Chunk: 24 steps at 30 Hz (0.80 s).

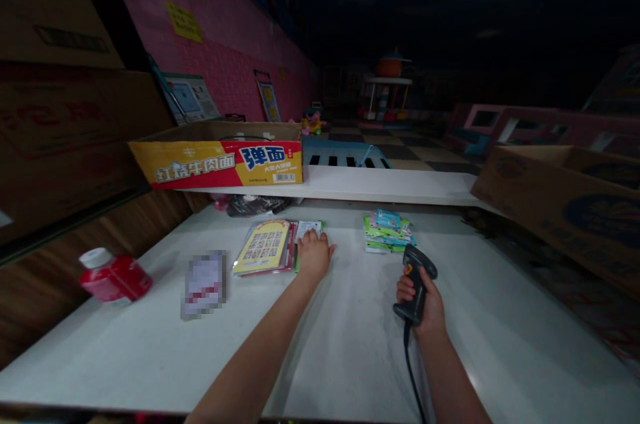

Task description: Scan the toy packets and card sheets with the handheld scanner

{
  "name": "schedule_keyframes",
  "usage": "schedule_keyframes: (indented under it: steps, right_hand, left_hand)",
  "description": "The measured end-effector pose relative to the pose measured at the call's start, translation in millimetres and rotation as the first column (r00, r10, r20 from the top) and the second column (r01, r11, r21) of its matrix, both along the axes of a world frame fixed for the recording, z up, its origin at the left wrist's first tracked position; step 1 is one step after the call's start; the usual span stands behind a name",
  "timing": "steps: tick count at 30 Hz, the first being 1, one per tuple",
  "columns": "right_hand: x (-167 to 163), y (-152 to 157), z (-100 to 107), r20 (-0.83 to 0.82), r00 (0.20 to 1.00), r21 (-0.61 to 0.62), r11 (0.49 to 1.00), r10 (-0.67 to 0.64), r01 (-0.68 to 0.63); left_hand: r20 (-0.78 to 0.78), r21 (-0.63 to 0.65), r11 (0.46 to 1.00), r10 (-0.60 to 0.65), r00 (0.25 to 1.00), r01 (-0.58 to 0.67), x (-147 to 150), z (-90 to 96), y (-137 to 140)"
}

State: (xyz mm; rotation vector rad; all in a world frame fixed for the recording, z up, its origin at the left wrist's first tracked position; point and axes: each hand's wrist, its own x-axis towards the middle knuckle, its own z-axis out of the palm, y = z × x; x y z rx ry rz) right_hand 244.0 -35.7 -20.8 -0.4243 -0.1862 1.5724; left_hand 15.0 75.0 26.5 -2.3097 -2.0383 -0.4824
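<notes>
In our right hand [431, 309] we hold a black, pistol-shaped plastic barcode scanner [416, 287], fingers wrapped round its handle, above the smooth white surface [360, 357]. Our left hand [314, 256] covers part of a flat pale-blue-and-green packet [310, 227], fingers slightly spread; whether they grip it, we cannot tell. Beside it lies a yellow-topped flat stack [263, 247]; beyond the scanner, piled green-and-blue packets [387, 232].

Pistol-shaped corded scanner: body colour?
Dark grey-black scanner, in the right hand; best in the head view.
</notes>
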Motion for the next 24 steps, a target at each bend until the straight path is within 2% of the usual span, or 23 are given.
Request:
schedule_keyframes:
  steps: [2,4,7,9,11,15,19,22,24]
  right_hand:
    - [0,1,0,0.02,1.0,0.007,1.0,-0.002,0.002]
    - [0,2,0,0.018,1.0,0.004,1.0,-0.014,0.014]
    - [0,4,-1,-0.01,1.0,-0.008,1.0,-0.026,0.026]
    - [-1,5,-1,-0.031,0.999,-0.011,1.0,-0.029,0.029]
    - [-2,5,-1,-0.042,0.999,-0.01,1.0,-0.025,0.024]
    - [-3,7,0,-0.014,0.999,0.002,0.999,-0.038,0.038]
    - [-3,9,1,0.014,0.998,-0.005,0.999,-0.054,0.054]
    - [-3,9,1,0.0,0.999,-0.018,0.998,-0.055,0.055]
    - [-3,8,2,-0.026,0.998,-0.019,0.998,-0.053,0.053]
  left_hand:
    - [0.116,0.036,0.994,-0.104,0.988,0.1,14,2.6,7]
    - [0.265,0.067,0.978,-0.208,0.941,0.197,34,5.6,18]
    - [0.478,0.063,0.965,-0.254,0.841,0.256,71,12.7,39]
    - [0.557,0.034,0.972,-0.211,0.803,0.231,97,19.6,53]
    - [0.553,0.015,0.982,-0.165,0.817,0.188,120,26.8,63]
    - [0.38,-0.052,0.998,-0.02,0.925,0.043,149,35.6,73]
    - [0.278,-0.148,0.988,0.073,0.958,-0.032,157,34.6,77]
    - [0.377,-0.198,0.98,0.087,0.922,-0.012,155,31.7,84]
    - [0.578,-0.259,0.965,0.126,0.806,0.034,151,30.1,87]
